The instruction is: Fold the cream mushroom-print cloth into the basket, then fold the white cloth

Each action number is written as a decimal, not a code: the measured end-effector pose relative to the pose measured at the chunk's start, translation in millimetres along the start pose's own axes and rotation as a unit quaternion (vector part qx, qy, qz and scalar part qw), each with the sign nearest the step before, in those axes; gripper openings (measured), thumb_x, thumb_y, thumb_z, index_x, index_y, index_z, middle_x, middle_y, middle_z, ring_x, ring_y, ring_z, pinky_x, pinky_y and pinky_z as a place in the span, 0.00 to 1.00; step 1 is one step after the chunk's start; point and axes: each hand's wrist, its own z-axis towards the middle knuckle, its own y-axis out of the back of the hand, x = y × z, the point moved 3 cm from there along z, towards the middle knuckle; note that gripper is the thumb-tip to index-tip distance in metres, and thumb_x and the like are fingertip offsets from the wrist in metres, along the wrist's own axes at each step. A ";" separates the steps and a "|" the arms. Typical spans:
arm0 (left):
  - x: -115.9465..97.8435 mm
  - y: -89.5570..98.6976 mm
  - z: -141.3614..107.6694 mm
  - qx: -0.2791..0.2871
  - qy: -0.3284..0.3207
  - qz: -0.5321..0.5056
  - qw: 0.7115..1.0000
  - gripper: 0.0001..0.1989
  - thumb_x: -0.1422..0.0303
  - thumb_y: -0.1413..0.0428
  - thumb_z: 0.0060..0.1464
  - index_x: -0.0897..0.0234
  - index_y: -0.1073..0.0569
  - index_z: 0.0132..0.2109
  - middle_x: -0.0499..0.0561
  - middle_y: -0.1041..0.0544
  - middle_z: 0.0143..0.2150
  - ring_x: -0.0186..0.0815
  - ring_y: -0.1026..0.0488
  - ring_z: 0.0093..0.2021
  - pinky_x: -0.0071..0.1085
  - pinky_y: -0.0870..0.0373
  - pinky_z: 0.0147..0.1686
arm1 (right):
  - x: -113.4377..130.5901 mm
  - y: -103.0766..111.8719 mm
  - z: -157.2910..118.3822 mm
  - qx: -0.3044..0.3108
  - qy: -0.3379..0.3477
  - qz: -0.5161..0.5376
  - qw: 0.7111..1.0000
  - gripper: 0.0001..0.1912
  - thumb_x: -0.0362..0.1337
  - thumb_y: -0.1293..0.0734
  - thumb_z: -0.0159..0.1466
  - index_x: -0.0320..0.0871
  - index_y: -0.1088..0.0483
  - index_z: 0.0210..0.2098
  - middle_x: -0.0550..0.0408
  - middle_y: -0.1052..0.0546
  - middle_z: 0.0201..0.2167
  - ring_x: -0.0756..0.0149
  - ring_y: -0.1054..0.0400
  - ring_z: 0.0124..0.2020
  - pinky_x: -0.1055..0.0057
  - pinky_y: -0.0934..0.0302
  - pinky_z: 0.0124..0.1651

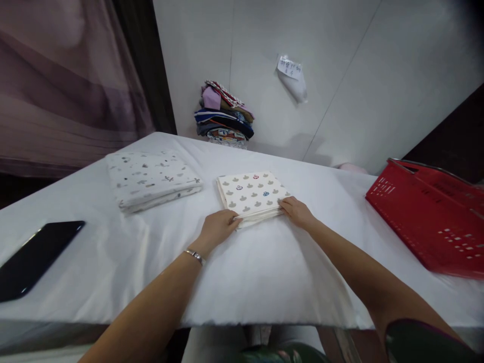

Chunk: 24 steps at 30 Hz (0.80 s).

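Note:
A folded cream cloth point(253, 194) with grey, red and blue anchor-like prints lies flat on the white-covered table. At its near left corner my left hand point(219, 228) pinches the edge between thumb and fingers; a silver bracelet circles that wrist. My right hand point(298, 212) grips the near right corner of the same cloth. Its layers show along the near edge between my hands. Farther left rests a second folded white cloth point(153, 176), thicker, with small grey plant-like prints, touched by neither hand.
A dark, glossy flat device point(36, 257) lies at the table's left. On the right stands a red perforated basket point(427, 217). Beyond the white table point(249, 282), a stack of folded fabrics point(225, 113) is against the wall, where a paper note point(291, 73) hangs. A pinkish curtain point(64, 75) is at left.

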 end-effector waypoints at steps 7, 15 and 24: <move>1.8 -1.1 -0.4 -0.012 -0.015 0.009 1.000 0.14 0.59 0.54 0.57 0.59 0.27 0.32 0.45 0.27 0.29 0.32 0.32 0.31 0.28 0.45 0.27 | -1.3 5.1 -4.1 -0.043 -0.009 -0.020 0.999 0.15 0.35 0.46 0.67 0.42 0.30 0.45 0.46 0.27 0.41 0.59 0.36 0.42 0.64 0.38 0.44; 4.2 -3.3 0.2 -0.017 -0.016 0.012 1.000 0.13 0.59 0.53 0.57 0.58 0.27 0.34 0.45 0.26 0.30 0.32 0.31 0.31 0.28 0.45 0.27 | 1.4 -0.1 -9.6 -0.026 -0.001 0.015 1.000 0.16 0.36 0.47 0.67 0.43 0.32 0.46 0.47 0.28 0.41 0.59 0.36 0.44 0.64 0.39 0.45; 0.2 -1.9 -0.2 -0.019 -0.021 0.019 0.999 0.13 0.60 0.53 0.57 0.60 0.29 0.31 0.45 0.27 0.30 0.32 0.31 0.32 0.28 0.45 0.27 | 5.2 5.7 -12.3 -0.016 0.034 0.008 0.999 0.16 0.37 0.44 0.66 0.40 0.34 0.49 0.44 0.30 0.44 0.57 0.38 0.45 0.60 0.38 0.46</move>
